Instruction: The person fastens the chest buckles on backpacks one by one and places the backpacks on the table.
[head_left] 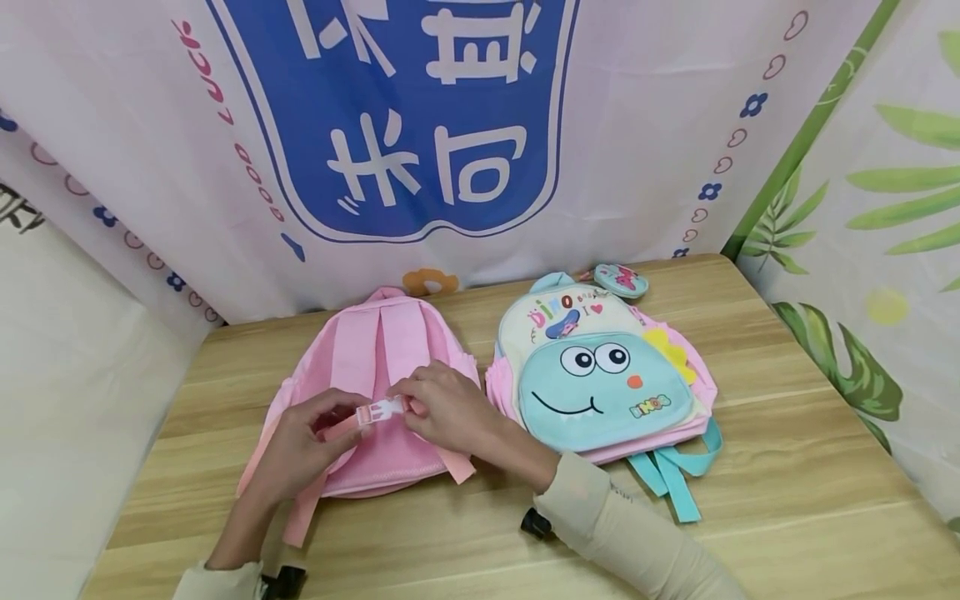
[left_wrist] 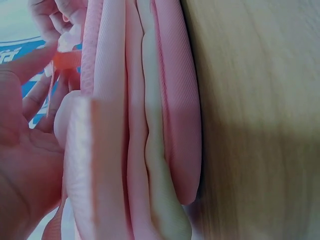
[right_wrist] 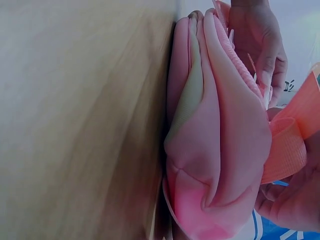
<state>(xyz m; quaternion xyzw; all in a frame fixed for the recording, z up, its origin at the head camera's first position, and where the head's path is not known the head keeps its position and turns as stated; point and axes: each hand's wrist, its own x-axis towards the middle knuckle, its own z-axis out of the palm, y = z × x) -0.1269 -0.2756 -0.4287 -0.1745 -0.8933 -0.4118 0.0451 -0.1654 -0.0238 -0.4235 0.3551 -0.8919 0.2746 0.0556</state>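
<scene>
A pink backpack [head_left: 375, 477] lies with its strap side up on the table, left of centre in the head view. Over its middle, a white side-release buckle [head_left: 382, 410] on salmon webbing is held between both hands. My left hand [head_left: 306, 442] pinches the buckle's left end, where the webbing [left_wrist: 67, 60] enters it. From the other side, my right hand [head_left: 450, 408] grips the right end, its fingers partly covering it. The two halves appear to meet; whether they are latched I cannot tell. In the right wrist view, loose webbing [right_wrist: 285, 155] loops beside the right hand.
Right of the pink backpack lies a second backpack [head_left: 607, 400] with a blue dinosaur face, its teal straps [head_left: 678, 483] trailing toward the front. A small round pouch [head_left: 621, 281] sits at its top. Behind the wooden table [head_left: 795, 500] hangs a printed curtain [head_left: 630, 125].
</scene>
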